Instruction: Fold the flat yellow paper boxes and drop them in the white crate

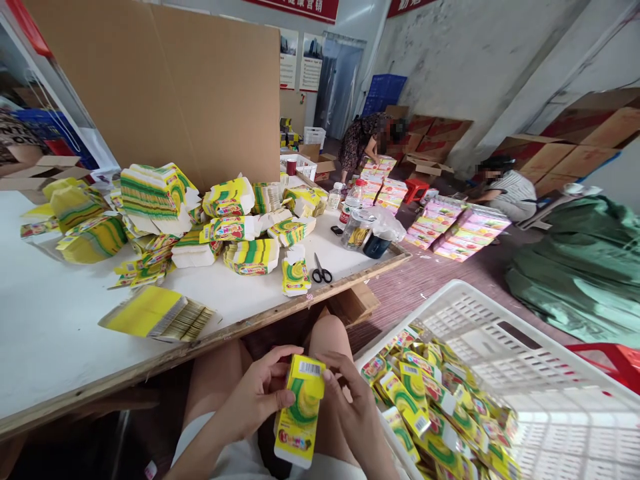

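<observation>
A yellow and green printed carton (299, 413) with a barcode at its upper end is held upright and slightly tilted above my lap. My left hand (260, 390) grips its left side, thumb on the front face and fingers partly hidden behind. At the upper right edge, my right hand (350, 393) pinches the carton with thumb and fingers. On the white table (240, 300) ahead lie stacks of flattened cartons (155, 197) in the same print. A loose bundle of flat cartons (155, 313) is nearest me, and one single carton (296, 275) lies by the scissors (321, 269).
A white plastic basket (480, 300) with many formed cartons (440, 407) stands at my right. Bottles and a clear jar (357, 230) sit at the table's right corner. Beyond are pink box stacks (450, 227), two people, green sacks (575, 273) and a tall cardboard sheet (165, 93).
</observation>
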`<state>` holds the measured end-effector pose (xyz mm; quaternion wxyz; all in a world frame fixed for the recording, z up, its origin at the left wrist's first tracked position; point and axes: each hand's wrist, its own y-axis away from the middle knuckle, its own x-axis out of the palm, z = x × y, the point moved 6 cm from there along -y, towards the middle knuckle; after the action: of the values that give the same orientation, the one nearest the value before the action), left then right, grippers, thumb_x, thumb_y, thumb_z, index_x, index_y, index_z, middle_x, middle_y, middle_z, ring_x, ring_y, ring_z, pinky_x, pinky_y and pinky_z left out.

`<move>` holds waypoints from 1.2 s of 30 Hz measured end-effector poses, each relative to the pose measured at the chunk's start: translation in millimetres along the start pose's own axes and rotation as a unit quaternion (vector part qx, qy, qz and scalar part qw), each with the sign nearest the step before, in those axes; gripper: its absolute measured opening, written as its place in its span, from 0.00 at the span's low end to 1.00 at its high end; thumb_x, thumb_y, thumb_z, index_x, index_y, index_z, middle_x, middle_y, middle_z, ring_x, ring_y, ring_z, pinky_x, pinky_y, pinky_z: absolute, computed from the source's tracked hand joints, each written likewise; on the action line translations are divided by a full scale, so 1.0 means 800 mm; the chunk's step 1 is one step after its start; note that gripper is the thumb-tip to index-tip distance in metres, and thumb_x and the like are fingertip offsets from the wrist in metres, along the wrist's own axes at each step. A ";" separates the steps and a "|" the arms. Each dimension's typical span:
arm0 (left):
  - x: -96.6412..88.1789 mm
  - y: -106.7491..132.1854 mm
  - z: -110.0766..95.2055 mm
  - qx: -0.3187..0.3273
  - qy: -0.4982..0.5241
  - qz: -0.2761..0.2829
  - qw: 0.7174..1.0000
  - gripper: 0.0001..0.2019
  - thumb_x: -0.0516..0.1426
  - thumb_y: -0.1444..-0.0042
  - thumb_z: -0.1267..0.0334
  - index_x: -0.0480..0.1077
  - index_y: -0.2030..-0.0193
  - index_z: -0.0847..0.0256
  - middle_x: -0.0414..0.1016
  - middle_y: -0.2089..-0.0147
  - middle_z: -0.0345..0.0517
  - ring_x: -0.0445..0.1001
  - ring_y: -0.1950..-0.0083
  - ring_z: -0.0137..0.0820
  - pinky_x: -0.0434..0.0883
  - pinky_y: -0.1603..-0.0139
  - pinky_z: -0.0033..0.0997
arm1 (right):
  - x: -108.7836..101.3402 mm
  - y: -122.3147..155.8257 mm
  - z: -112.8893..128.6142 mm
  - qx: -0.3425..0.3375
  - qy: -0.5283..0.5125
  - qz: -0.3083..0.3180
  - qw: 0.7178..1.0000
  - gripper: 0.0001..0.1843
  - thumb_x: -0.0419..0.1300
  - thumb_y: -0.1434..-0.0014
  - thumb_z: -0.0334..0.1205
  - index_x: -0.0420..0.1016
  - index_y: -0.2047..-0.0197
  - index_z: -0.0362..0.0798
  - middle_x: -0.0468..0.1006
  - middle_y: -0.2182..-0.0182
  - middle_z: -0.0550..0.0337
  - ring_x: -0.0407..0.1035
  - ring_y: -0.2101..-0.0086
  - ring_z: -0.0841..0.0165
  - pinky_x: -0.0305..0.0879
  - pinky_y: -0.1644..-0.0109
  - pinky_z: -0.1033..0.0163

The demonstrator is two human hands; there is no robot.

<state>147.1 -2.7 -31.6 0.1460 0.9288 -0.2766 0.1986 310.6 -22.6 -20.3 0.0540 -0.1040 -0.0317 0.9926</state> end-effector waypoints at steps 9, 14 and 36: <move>0.075 -0.058 0.006 0.085 -0.136 0.043 0.986 0.28 0.58 0.45 0.77 0.68 0.37 0.57 0.78 0.43 0.52 0.77 0.44 0.43 0.73 0.45 0.39 | -0.065 0.009 -0.004 -0.059 -0.001 -0.168 0.984 0.14 0.66 0.43 0.52 0.79 0.64 0.49 0.80 0.69 0.55 0.74 0.67 0.61 0.72 0.64 0.60; 0.058 -0.119 -0.048 0.230 -0.483 -0.010 0.845 0.32 0.59 0.41 0.68 0.58 0.30 0.54 0.64 0.29 0.52 0.61 0.29 0.43 0.59 0.28 0.46 | -0.134 0.036 0.035 -0.145 0.273 -0.361 0.880 0.16 0.60 0.38 0.54 0.79 0.62 0.49 0.77 0.57 0.46 0.71 0.54 0.50 0.60 0.45 0.43; -0.113 -0.112 -0.080 0.244 -0.407 -0.264 0.840 0.13 0.57 0.41 0.59 0.81 0.57 0.61 0.84 0.49 0.51 0.80 0.45 0.44 0.76 0.41 0.46 | -0.031 0.013 -0.014 -0.003 0.031 -0.167 0.985 0.20 0.60 0.39 0.58 0.79 0.67 0.50 0.81 0.72 0.57 0.75 0.69 0.61 0.73 0.62 0.60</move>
<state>110.3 134.9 -30.5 -0.1642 0.9694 0.0023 -0.1823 335.6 -35.2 -26.8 0.2200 -0.1280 -0.0497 0.9658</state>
